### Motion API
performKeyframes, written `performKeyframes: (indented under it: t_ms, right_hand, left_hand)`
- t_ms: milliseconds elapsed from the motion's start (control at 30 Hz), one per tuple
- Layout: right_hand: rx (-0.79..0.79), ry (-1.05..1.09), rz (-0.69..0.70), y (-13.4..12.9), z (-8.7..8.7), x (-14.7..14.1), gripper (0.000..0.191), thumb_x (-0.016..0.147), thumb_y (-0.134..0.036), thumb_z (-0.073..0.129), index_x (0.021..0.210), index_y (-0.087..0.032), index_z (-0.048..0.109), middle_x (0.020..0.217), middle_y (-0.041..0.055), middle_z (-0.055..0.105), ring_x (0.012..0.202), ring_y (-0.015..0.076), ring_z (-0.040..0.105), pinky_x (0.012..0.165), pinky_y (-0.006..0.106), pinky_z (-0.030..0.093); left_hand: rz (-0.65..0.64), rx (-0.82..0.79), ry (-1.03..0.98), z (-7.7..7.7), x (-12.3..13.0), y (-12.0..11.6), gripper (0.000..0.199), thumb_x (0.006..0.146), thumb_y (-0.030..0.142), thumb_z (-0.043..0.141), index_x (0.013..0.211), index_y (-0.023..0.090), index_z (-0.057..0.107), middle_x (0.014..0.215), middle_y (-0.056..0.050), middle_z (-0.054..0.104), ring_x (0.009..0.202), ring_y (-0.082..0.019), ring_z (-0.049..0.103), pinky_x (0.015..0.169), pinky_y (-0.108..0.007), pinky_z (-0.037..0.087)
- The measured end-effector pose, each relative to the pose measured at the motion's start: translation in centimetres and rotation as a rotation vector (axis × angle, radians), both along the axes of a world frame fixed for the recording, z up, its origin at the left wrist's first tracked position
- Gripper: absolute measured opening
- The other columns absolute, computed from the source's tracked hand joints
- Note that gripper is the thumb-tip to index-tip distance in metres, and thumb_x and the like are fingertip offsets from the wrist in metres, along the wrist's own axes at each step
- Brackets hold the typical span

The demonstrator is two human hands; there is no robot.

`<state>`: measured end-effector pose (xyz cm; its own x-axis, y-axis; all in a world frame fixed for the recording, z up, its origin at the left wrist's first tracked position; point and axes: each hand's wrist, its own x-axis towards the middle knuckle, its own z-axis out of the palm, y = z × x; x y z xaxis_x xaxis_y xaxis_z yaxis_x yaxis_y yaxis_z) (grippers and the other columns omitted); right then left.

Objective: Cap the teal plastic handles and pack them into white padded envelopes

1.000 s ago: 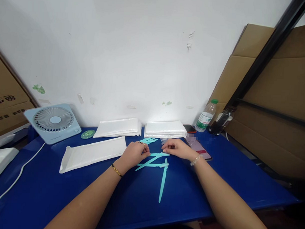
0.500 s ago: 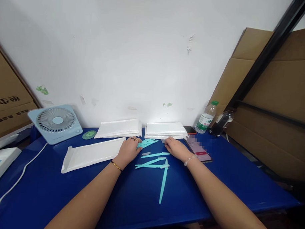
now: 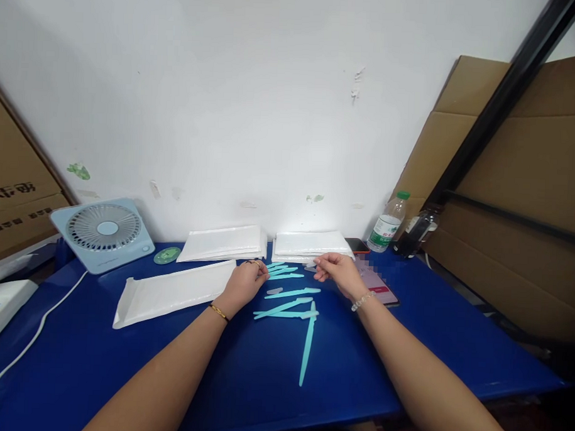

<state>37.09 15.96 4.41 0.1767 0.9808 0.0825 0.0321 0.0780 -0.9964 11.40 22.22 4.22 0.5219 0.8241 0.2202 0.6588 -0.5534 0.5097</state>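
Note:
Several turquoise eyebrow razors (image 3: 289, 305) lie on the blue table, some crossing each other. A small cluster of razors (image 3: 282, 267) is bunched at the back. At that cluster's left end, my left hand (image 3: 247, 283) is closed, its thumb and fingertips pinching a razor's end. My right hand (image 3: 337, 272) is raised slightly at the cluster's right, thumb and index finger pinched together; anything between them is too small to make out. Pale clear blade caps (image 3: 309, 265) lie beside its fingertips. Another clear cap (image 3: 274, 292) rests below the cluster.
White padded mailers (image 3: 223, 243) and a second mailer stack (image 3: 310, 243) lie against the wall. One single mailer (image 3: 176, 293) is at left. A blue fan (image 3: 105, 231), green disc (image 3: 166, 255), phone (image 3: 379, 288), water bottle (image 3: 388, 225) and dark bottle (image 3: 413, 235) surround the work area.
My right hand has lifted a little and its fingers have come into a pinch. The back razors are more spread apart beside my left hand, which has shifted slightly.

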Motion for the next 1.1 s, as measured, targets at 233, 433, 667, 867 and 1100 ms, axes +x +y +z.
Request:
performKeyframes:
  t_ms: [233,433,667,867,1100]
  right_hand:
    - [0.105,0.137,-0.033,-0.4,0.1,-1.6,0.032,0.069,-0.044,0.073,0.072,-0.015,0.060,0.054,-0.0014,0.062,0.048,0.0136,0.064,0.042,0.020,0.047]
    - [0.110,0.126,-0.014,-0.5,0.1,-1.8,0.032,0.069,-0.044,0.073,0.071,-0.016,0.059,0.055,-0.0015,0.062,0.048,0.0139,0.064,0.042,0.021,0.047]
    - [0.050,0.061,0.109,-1.1,0.3,-3.5,0.035,0.069,-0.048,0.071,0.072,-0.016,0.057,0.058,-0.0013,0.062,0.049,0.0141,0.064,0.044,0.021,0.048]
    - [0.033,-0.359,-0.026,-1.3,1.9,0.3,0.036,0.079,-0.052,0.055,0.073,-0.017,0.061,0.054,0.0004,0.062,0.039,0.0110,0.053,0.040,0.021,0.037]
    - [-0.042,-1.077,-0.219,-1.2,1.6,3.6,0.012,0.070,-0.029,0.065,0.064,-0.018,0.065,0.065,0.0048,0.067,0.060,0.0171,0.058,0.055,0.025,0.038]
  left_hand:
    - [-0.075,-0.170,-0.182,0.4,0.6,-0.6,0.019,0.082,0.035,0.049,0.080,0.019,0.058,0.075,-0.001,0.063,0.067,-0.014,0.056,0.060,-0.024,0.039]
    - [-0.076,-0.181,-0.218,0.5,0.7,-0.8,0.019,0.080,0.036,0.051,0.079,0.019,0.058,0.073,0.000,0.062,0.066,-0.014,0.054,0.059,-0.024,0.039]
    - [-0.107,-0.202,-0.199,1.2,1.0,-1.5,0.020,0.080,0.037,0.052,0.079,0.019,0.060,0.071,0.000,0.061,0.064,-0.014,0.054,0.057,-0.024,0.039]
    - [-0.187,-0.316,-0.090,1.6,0.8,-2.3,0.022,0.076,0.040,0.056,0.078,0.019,0.062,0.070,0.000,0.062,0.063,-0.013,0.055,0.055,-0.023,0.039]
    - [-0.141,-0.084,0.051,1.4,0.6,-2.2,0.021,0.081,0.035,0.052,0.089,0.021,0.064,0.088,-0.004,0.066,0.081,-0.018,0.059,0.068,-0.027,0.043]
